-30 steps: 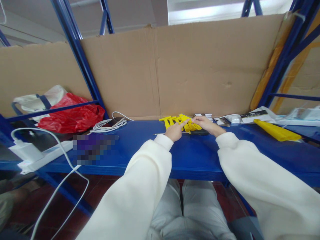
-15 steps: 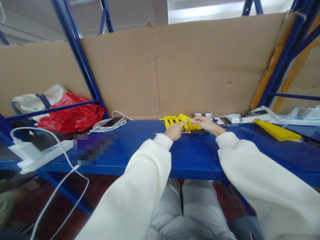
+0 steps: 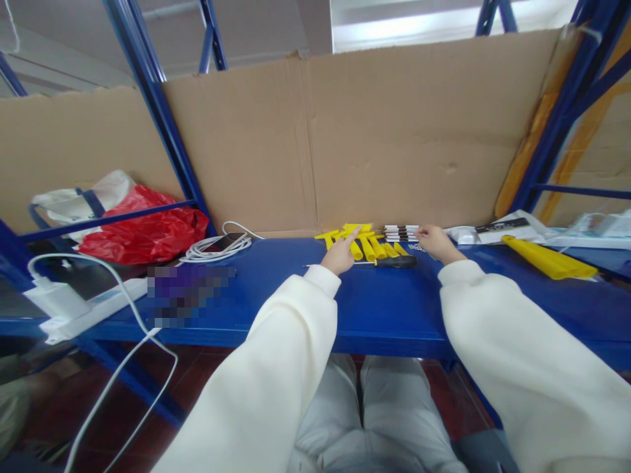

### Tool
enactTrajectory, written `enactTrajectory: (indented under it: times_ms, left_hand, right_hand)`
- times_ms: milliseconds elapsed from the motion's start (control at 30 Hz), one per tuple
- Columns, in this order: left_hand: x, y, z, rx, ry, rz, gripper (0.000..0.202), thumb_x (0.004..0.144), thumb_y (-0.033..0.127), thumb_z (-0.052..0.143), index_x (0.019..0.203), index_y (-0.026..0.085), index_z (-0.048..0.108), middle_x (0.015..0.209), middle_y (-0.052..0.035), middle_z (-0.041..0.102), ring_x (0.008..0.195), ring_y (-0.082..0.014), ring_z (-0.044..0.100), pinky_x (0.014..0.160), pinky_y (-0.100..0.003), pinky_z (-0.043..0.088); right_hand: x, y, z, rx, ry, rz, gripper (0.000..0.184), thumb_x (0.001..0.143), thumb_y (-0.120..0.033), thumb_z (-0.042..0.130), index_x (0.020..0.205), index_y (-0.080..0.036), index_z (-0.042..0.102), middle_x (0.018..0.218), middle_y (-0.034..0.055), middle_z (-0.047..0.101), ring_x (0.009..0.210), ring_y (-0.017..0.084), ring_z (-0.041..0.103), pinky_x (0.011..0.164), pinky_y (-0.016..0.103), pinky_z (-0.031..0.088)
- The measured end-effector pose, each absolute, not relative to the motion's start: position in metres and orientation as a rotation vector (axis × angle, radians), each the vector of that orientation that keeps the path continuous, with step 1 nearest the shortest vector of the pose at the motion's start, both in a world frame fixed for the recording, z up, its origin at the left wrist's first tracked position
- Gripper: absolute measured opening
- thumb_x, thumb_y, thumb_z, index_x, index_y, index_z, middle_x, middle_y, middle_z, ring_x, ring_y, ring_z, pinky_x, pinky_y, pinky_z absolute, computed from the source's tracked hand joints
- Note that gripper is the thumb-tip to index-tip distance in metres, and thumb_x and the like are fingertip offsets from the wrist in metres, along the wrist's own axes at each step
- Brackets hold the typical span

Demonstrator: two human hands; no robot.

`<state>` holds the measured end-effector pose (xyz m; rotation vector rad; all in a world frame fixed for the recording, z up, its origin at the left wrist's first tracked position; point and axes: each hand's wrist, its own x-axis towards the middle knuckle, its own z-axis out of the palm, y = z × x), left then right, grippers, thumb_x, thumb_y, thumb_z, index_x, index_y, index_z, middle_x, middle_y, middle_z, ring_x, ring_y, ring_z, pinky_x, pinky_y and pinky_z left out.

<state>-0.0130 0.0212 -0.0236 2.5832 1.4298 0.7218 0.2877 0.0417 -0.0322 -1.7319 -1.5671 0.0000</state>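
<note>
My left hand (image 3: 340, 255) has its index finger stretched out over several yellow T-shaped plastic pieces (image 3: 369, 248) that look like scrapers; its other fingers are curled. Contact under that fingertip is hard to make out. A screwdriver (image 3: 397, 261) with a black handle lies just in front of the pieces, its shaft toward the left. My right hand (image 3: 436, 242) is closed in a pinch at the right end of a stack of small white and dark strips (image 3: 400, 233). Whatever its fingertips grip is too small to name.
Coiled white cable (image 3: 217, 248) and a phone lie to the left, beyond a white power strip (image 3: 93, 305). A red plastic bag (image 3: 148, 223) sits behind the frame post. Rightward lie white packets (image 3: 510, 230) and a long yellow piece (image 3: 549, 257). Cardboard (image 3: 394, 131) stands behind.
My right hand has moved right, off the yellow pieces, to the end of the strip stack. My left hand has barely moved. The screwdriver handle now shows fully.
</note>
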Motion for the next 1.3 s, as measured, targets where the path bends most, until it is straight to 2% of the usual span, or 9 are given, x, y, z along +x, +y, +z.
enactTrajectory:
  times_ms: [133,267,333,433,567,733,1033,1200,1300]
  left_hand:
    - [-0.013,0.026,-0.026,2.481,1.389,0.889,0.09,0.091,-0.002,0.048,0.178,0.017,0.035,0.144,-0.0184,0.075,0.143,-0.0286,0.067,0.125,-0.044,0.05]
    - [-0.012,0.024,-0.025,2.355,1.279,0.991,0.091,0.088,-0.002,0.05,0.177,0.016,0.039,0.148,-0.0179,0.073,0.141,-0.029,0.068,0.124,-0.044,0.052]
    - [-0.011,0.02,-0.025,2.234,1.241,0.97,0.093,0.089,0.001,0.051,0.178,0.02,0.036,0.141,-0.0156,0.077,0.129,-0.0288,0.075,0.115,-0.044,0.059]
    - [-0.007,0.015,-0.025,2.021,1.227,0.864,0.093,0.092,0.007,0.051,0.181,0.026,0.029,0.111,-0.011,0.082,0.095,-0.0259,0.081,0.092,-0.04,0.067]
    - [-0.002,0.01,-0.026,1.852,1.189,0.822,0.095,0.094,0.01,0.051,0.182,0.028,0.022,0.089,-0.0053,0.074,0.066,-0.0188,0.071,0.07,-0.032,0.064]
    - [0.001,0.008,-0.022,1.735,1.15,0.817,0.099,0.093,0.01,0.054,0.182,0.033,0.017,0.106,-0.0079,0.073,0.057,-0.0114,0.06,0.059,-0.027,0.057]
    - [0.003,0.004,-0.015,1.551,1.082,0.893,0.106,0.087,0.003,0.057,0.181,0.041,0.022,0.133,-0.0089,0.07,0.056,-0.0055,0.055,0.053,-0.022,0.055]
    - [0.004,0.001,-0.011,1.513,1.074,0.938,0.105,0.086,0.003,0.055,0.181,0.033,0.023,0.129,-0.0116,0.072,0.059,-0.0069,0.057,0.053,-0.021,0.056]
    - [0.004,0.002,-0.011,1.517,1.07,0.966,0.105,0.084,0.004,0.055,0.181,0.03,0.024,0.135,-0.0142,0.071,0.065,-0.0094,0.063,0.055,-0.023,0.058]
  right_hand:
    - [0.305,0.036,-0.04,-2.122,-1.457,-0.077,0.018,0.091,-0.031,0.071,0.093,-0.021,0.086,0.114,0.0191,0.079,0.123,0.04,0.069,0.105,0.054,0.055]
    - [0.304,0.033,-0.041,-2.207,-1.465,-0.049,0.021,0.095,-0.037,0.072,0.087,-0.023,0.085,0.115,0.02,0.077,0.129,0.043,0.064,0.109,0.062,0.051]
    - [0.302,0.033,-0.042,-2.209,-1.481,-0.049,0.022,0.096,-0.036,0.071,0.085,-0.022,0.085,0.115,0.0203,0.076,0.129,0.043,0.064,0.109,0.063,0.05]
    - [0.302,0.034,-0.043,-2.204,-1.51,-0.078,0.021,0.096,-0.032,0.069,0.088,-0.023,0.085,0.114,0.0198,0.076,0.128,0.043,0.064,0.109,0.064,0.052]
    - [0.303,0.033,-0.045,-2.195,-1.564,-0.123,0.023,0.097,-0.031,0.065,0.096,-0.023,0.086,0.116,0.0192,0.076,0.128,0.042,0.065,0.108,0.065,0.053]
    - [0.302,0.031,-0.044,-2.197,-1.63,-0.129,0.025,0.096,-0.027,0.063,0.097,-0.018,0.086,0.119,0.0245,0.075,0.128,0.045,0.064,0.107,0.067,0.052]
    - [0.302,0.037,-0.048,-2.285,-1.681,-0.172,0.027,0.092,-0.023,0.061,0.105,-0.016,0.084,0.115,0.0237,0.073,0.126,0.041,0.066,0.105,0.059,0.056]
    - [0.296,0.035,-0.043,-2.274,-1.685,-0.157,0.025,0.093,-0.018,0.06,0.101,-0.018,0.083,0.12,0.0236,0.073,0.128,0.041,0.066,0.108,0.058,0.054]
    - [0.288,0.032,-0.036,-2.202,-1.73,-0.191,0.029,0.091,-0.012,0.057,0.105,-0.018,0.082,0.12,0.0219,0.075,0.126,0.039,0.066,0.107,0.053,0.054]
